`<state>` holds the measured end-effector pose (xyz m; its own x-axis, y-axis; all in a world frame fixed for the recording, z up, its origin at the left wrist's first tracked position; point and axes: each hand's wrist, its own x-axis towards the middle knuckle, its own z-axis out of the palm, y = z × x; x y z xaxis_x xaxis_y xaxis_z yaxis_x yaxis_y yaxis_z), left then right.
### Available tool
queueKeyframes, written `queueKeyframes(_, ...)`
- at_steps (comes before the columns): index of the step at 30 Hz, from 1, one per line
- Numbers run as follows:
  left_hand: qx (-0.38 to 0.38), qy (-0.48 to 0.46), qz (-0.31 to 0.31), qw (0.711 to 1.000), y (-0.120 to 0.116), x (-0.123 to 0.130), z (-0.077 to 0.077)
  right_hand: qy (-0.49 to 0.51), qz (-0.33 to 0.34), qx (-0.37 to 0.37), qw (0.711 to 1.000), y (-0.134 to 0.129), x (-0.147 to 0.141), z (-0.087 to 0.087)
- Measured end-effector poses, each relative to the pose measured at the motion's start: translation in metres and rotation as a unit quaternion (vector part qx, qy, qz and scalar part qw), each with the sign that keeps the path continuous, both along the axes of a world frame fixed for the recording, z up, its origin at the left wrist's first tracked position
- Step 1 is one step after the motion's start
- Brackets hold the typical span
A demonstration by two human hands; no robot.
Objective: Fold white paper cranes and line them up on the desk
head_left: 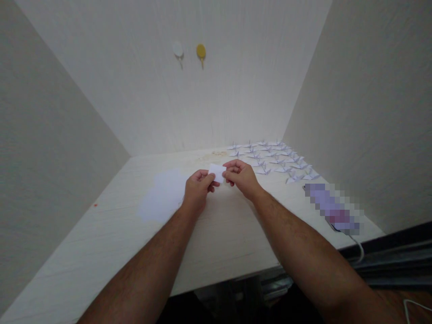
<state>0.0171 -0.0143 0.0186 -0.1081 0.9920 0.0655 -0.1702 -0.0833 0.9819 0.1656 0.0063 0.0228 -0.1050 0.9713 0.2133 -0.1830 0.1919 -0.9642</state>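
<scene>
Head view: over the table [229,238], left hand [198,190] and right hand [242,178] both pinch one white paper [217,172] under their thumbs; more than a dozen paper cranes [283,170] sit at the table's far right.

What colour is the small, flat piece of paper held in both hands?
The small, flat paper is white, seen best in the head view.
</scene>
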Motion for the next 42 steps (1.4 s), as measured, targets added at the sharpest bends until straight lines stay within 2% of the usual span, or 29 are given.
queueKeyframes(4, -0.011, 0.017, -0.040, 0.999, -0.0023, 0.0023, 0.0005, -0.028, -0.001, -0.002, 1.000, 0.0007, -0.0005, 0.0002)
queueKeyframes(8, 0.021, 0.041, -0.019, 0.999, 0.0008, 0.0000, -0.0031, -0.048, 0.014, 0.021, 0.999, -0.0018, -0.0001, 0.0034)
queueKeyframes(13, 0.006, -0.010, -0.031, 0.999, 0.0020, -0.0006, -0.0054, -0.049, 0.023, 0.066, 0.996, -0.0048, -0.0021, 0.0037)
queueKeyframes(19, -0.004, -0.044, -0.056, 0.997, -0.0003, 0.0017, -0.0029, -0.053, -0.001, 0.056, 0.997, -0.0030, -0.0030, 0.0025)
queueKeyframes(25, 0.019, 0.020, -0.051, 0.998, -0.0013, -0.0002, -0.0042, -0.086, -0.032, 0.059, 0.994, -0.0043, -0.0029, 0.0051)
queueKeyframes(31, 0.037, 0.084, -0.041, 0.995, -0.0008, -0.0023, -0.0054, -0.087, -0.044, 0.059, 0.994, -0.0025, -0.0041, -0.0002)
queueKeyframes(42, 0.050, 0.106, -0.022, 0.993, -0.0012, -0.0004, -0.0048, -0.030, -0.020, 0.031, 0.999, -0.0064, -0.0068, 0.0068)
